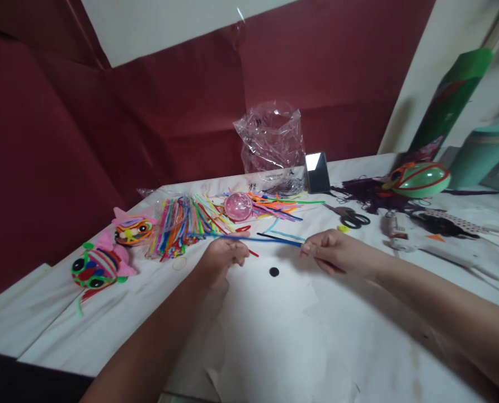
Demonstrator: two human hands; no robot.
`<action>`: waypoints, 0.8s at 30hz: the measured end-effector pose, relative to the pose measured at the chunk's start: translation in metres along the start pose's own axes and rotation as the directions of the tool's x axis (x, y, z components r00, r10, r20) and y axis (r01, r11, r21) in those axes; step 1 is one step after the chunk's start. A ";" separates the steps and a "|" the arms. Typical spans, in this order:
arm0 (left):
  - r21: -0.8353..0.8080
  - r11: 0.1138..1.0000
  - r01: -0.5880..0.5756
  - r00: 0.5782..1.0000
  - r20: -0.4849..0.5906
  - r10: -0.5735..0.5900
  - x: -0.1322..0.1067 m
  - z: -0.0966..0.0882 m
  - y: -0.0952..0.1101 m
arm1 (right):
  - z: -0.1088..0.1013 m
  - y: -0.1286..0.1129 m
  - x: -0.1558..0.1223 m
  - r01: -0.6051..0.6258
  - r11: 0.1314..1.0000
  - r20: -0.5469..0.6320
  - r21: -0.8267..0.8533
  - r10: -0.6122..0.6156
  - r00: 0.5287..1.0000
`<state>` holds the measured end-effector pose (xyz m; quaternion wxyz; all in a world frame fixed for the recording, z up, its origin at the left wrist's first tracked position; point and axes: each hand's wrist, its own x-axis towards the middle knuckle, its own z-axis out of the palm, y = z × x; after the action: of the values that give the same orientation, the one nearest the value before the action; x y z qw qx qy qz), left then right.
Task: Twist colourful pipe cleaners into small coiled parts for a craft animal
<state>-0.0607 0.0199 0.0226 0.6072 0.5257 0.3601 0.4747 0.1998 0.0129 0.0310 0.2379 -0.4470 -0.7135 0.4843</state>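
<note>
A blue pipe cleaner (270, 240) is stretched almost level between my two hands, above the white table. My right hand (331, 252) pinches its right end between thumb and fingertips. Near its other end, my left hand (226, 254) has curled fingers, with the pipe cleaner running across the thumb and index finger. Below and between the hands lies a small black disc (274, 272). Just beyond them are a light blue pipe cleaner (274, 226) bent at an angle and a short red piece (253, 253). A shiny pink ball (238, 207) rests farther back.
Bundled coloured pipe cleaners (182, 224) lie at left, beside two decorated fish-like crafts (100, 266). Behind stand a clear plastic bag (272, 137) and a phone (317, 172). At right are scissors (352, 217), a glue gun (397, 229), a green ornament (423, 180) and a teal bucket (480, 157).
</note>
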 end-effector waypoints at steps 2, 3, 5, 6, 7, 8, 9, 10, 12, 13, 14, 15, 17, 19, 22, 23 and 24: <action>-0.045 0.998 -0.051 0.999 -0.017 0.051 -0.004 0.006 -0.002 | 0.010 0.004 0.002 -0.024 1.000 0.072 -0.002 0.024 0.997; -0.080 0.993 -0.083 0.996 -0.047 0.079 -0.005 0.007 -0.002 | 0.014 0.007 0.003 -0.035 0.999 0.100 -0.002 0.035 0.994; -0.150 0.981 -0.127 0.988 -0.107 0.111 -0.003 0.005 -0.002 | 0.019 0.012 0.005 -0.042 0.999 0.141 0.009 0.040 0.989; -0.184 0.973 -0.138 0.985 -0.128 0.115 -0.001 0.003 -0.002 | 0.021 0.015 0.006 -0.030 0.999 0.154 0.024 0.026 0.988; -0.221 0.965 -0.144 0.983 -0.146 0.113 0.001 0.000 -0.001 | 0.022 0.017 0.007 -0.007 0.999 0.158 0.042 0.000 0.987; -0.261 0.955 -0.143 0.981 -0.167 0.101 0.003 -0.002 -0.001 | 0.022 0.017 0.008 0.023 0.998 0.151 0.057 -0.031 0.988; -0.299 0.944 -0.138 0.978 -0.191 0.083 0.004 -0.003 -0.001 | 0.023 0.017 0.008 0.057 0.996 0.129 0.067 -0.065 0.989; -0.333 0.933 -0.134 0.975 -0.215 0.064 0.005 -0.004 -0.001 | 0.024 0.016 0.007 0.091 0.993 0.102 0.072 -0.098 0.990; -0.377 0.917 -0.131 0.968 -0.248 0.036 0.006 -0.005 -0.002 | 0.027 0.013 0.004 0.135 0.987 0.094 0.084 -0.143 0.985; -0.384 0.914 -0.131 0.967 -0.254 0.032 0.006 -0.005 -0.003 | 0.028 0.010 0.003 0.135 0.987 0.130 0.092 -0.146 0.981; -0.381 0.915 -0.132 0.967 -0.254 0.033 0.006 -0.005 -0.003 | 0.030 0.009 0.001 0.119 0.988 0.185 0.094 -0.135 0.973; -0.371 0.919 -0.132 0.967 -0.252 0.037 0.006 -0.005 -0.003 | 0.031 0.007 -0.001 0.092 0.992 0.249 0.083 -0.110 0.962; -0.351 0.925 -0.144 0.963 -0.263 0.051 0.006 -0.006 -0.003 | 0.031 0.006 -0.002 0.038 0.999 0.336 0.028 -0.046 0.941; -0.348 0.921 -0.176 0.954 -0.290 0.072 0.007 -0.008 -0.003 | 0.029 0.008 -0.002 0.015 1.000 0.366 -0.018 -0.008 0.931; -0.357 0.913 -0.200 0.954 -0.285 0.097 0.009 -0.013 0.001 | 0.023 0.012 0.000 0.017 1.000 0.390 -0.011 -0.012 0.921; -0.357 0.912 -0.201 0.957 -0.270 0.105 0.010 -0.016 0.002 | 0.020 0.013 0.001 0.018 1.000 0.391 -0.011 -0.013 0.920; -0.359 0.912 -0.201 0.960 -0.258 0.110 0.010 -0.019 0.004 | 0.017 0.013 0.001 0.019 1.000 0.383 -0.020 -0.010 0.924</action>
<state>-0.0763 0.0355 0.0237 0.6114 0.3656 0.2860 0.6409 0.1917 0.0075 0.0119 0.0924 -0.3413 -0.7550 0.5522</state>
